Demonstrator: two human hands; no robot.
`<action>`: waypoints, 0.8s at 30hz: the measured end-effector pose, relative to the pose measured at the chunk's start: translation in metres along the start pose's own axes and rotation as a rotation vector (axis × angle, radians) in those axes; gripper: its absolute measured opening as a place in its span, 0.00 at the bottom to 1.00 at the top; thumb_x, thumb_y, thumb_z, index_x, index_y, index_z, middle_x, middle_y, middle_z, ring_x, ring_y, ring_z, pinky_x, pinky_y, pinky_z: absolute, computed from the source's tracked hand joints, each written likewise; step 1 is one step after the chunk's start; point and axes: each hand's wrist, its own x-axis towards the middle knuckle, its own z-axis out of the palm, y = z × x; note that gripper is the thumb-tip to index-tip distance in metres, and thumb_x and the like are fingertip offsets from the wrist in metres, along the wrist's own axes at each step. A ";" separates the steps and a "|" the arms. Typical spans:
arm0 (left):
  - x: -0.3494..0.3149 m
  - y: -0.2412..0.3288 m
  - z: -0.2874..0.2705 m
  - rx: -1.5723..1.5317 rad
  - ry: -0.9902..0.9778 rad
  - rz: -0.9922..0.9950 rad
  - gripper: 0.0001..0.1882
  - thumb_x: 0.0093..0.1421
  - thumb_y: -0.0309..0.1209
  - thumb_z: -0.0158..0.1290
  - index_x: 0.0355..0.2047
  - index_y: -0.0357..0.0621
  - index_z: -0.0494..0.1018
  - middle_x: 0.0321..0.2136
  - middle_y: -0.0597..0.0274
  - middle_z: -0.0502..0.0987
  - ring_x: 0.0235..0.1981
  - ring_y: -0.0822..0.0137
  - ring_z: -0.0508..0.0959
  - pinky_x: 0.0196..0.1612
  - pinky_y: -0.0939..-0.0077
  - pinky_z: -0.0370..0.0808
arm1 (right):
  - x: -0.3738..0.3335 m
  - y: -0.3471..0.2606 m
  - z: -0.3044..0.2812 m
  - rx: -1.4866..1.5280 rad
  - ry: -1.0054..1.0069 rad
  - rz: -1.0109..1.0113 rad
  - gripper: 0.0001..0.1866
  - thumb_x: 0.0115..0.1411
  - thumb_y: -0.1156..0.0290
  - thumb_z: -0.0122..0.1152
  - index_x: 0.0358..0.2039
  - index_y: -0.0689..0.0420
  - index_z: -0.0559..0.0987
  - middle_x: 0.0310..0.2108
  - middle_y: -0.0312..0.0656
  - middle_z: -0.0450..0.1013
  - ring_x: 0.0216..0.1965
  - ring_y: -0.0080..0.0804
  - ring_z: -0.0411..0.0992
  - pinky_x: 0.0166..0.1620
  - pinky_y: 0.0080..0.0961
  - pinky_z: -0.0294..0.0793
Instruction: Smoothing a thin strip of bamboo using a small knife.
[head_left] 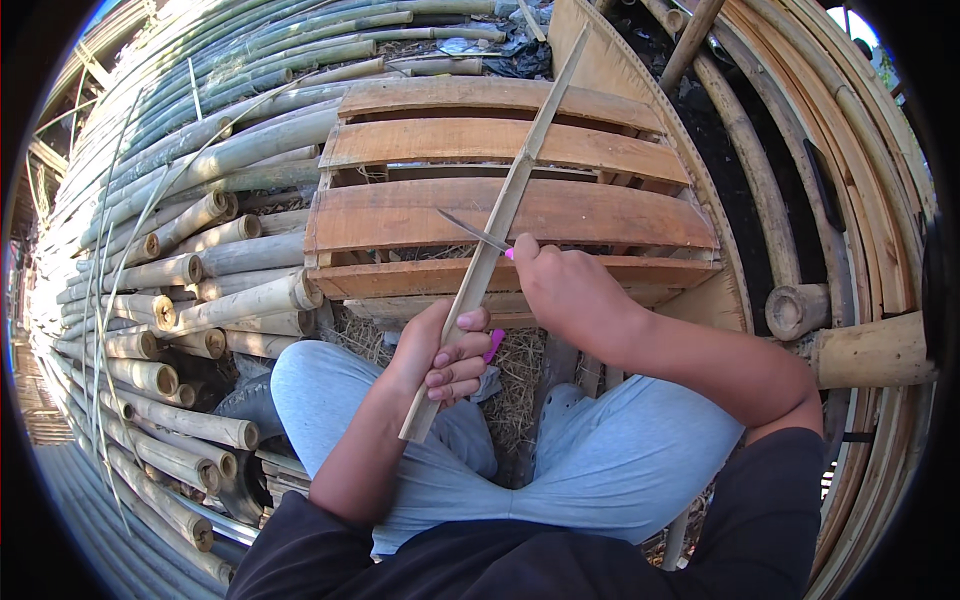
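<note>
A long split bamboo strip [508, 200] slants upward from above my lap, its far end past the slatted wooden crate in front of me. Wrapped around its lower part is my left hand [445, 355], with the strip's cut end sticking out below the fingers. My right hand [565, 285] is closed around the handle of a small knife [466, 226]; only a bit of pink handle shows. The blade crosses the strip well above my left hand and points left. Beside my left fingers, something bright pink [494, 345] shows, too covered to make out.
The slatted wooden crate [440, 205] stands before my knees. Stacked bamboo poles [200, 270] fill the left side, with thin strips [112, 300] lying across them. Thick bamboo [870, 350] and long timber pieces are at the right. A woven panel [715, 285] edges the crate.
</note>
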 end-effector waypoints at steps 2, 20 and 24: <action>0.001 0.002 0.001 -0.054 -0.026 -0.024 0.19 0.72 0.41 0.28 0.25 0.51 0.61 0.06 0.72 0.55 0.02 0.77 0.55 0.03 0.82 0.53 | 0.005 0.015 -0.002 0.036 -0.021 0.022 0.04 0.60 0.77 0.52 0.33 0.63 0.67 0.16 0.48 0.73 0.21 0.44 0.78 0.23 0.35 0.78; 0.001 0.004 -0.008 -0.156 -0.107 -0.059 0.20 0.72 0.41 0.27 0.26 0.49 0.61 0.06 0.70 0.57 0.02 0.76 0.56 0.04 0.81 0.56 | -0.001 -0.005 -0.020 -0.356 -0.053 -0.090 0.06 0.59 0.71 0.55 0.29 0.57 0.69 0.12 0.36 0.72 0.17 0.31 0.77 0.19 0.26 0.73; 0.001 0.004 -0.006 -0.180 -0.138 -0.075 0.20 0.72 0.42 0.27 0.26 0.49 0.61 0.06 0.70 0.57 0.02 0.76 0.56 0.04 0.81 0.56 | 0.009 0.023 -0.013 -0.363 -0.028 -0.015 0.06 0.59 0.70 0.54 0.29 0.57 0.69 0.11 0.36 0.72 0.17 0.31 0.77 0.19 0.25 0.73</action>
